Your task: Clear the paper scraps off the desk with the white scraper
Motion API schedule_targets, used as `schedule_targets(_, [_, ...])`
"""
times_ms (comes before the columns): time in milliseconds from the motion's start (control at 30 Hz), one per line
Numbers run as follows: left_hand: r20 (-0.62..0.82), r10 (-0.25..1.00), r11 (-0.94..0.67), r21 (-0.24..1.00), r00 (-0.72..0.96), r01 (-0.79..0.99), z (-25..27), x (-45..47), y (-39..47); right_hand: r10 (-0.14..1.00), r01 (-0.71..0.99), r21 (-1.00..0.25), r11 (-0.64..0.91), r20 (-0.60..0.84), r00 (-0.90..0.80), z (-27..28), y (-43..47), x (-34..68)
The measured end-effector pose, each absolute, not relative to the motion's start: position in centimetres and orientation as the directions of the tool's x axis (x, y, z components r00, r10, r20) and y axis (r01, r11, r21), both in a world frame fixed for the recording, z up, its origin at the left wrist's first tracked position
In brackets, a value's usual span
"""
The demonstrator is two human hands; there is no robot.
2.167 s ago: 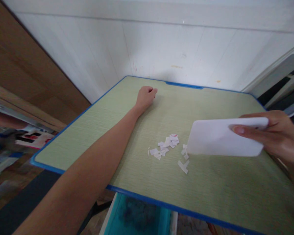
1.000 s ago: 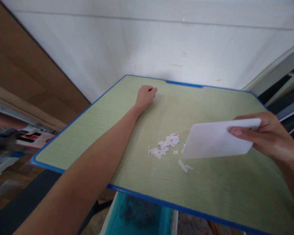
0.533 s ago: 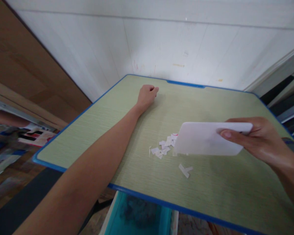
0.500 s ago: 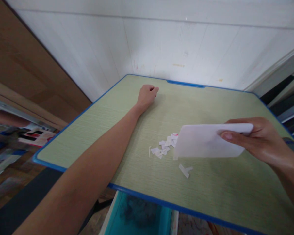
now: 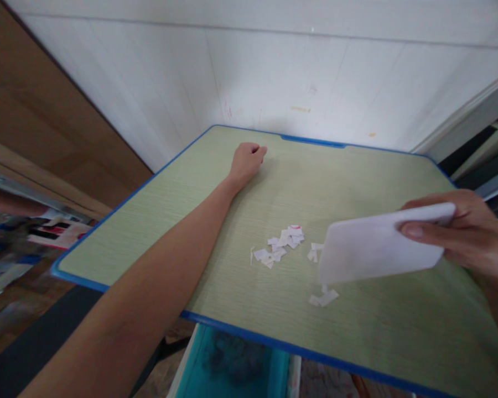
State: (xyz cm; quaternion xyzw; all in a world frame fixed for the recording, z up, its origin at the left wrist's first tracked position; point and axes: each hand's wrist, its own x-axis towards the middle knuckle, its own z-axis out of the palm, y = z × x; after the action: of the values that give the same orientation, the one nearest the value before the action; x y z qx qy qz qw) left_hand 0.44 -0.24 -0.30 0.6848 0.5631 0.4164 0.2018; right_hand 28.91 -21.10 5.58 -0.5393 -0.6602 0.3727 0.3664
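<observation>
My right hand (image 5: 460,226) grips a white flat board (image 5: 377,243) by its right end, thumb across the near face. It is thin, with rounded corners, and is held tilted above the table, its left end close to some scraps. To its left lies a small pile of white paper scraps (image 5: 288,237), one with a red mark. Other paper scraps (image 5: 324,299) lie below the board's left corner, and a few peek out beside its left edge. My left hand (image 5: 248,160) rests as a closed fist on the far part of the table, nothing visible in it.
The pale green table (image 5: 336,177) has a blue rim and stands against a white wall (image 5: 274,77). Below its front edge is a turquoise bin (image 5: 232,365) with dark stuff inside. Brown cardboard (image 5: 58,99) leans at the left.
My right hand has moved right with the white board, which now tilts more. Scraps it covered show beside its left edge, and the near scraps have shifted. My left hand stays put.
</observation>
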Motion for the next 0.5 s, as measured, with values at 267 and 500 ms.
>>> schedule_targets(267, [0.343,0.939,-0.280,0.748,0.010,0.602,-0.3,0.5,-0.2,0.996,0.474,-0.877,0.084,0.067,-0.053,4.3,-19.1,30.5])
schedule_targets(500, [0.337,0.941,-0.277,0.749,0.013,0.603,-0.2,0.4,-0.3,0.989,0.511,-0.854,0.099,0.026,-0.148,5.2,-19.5,30.1])
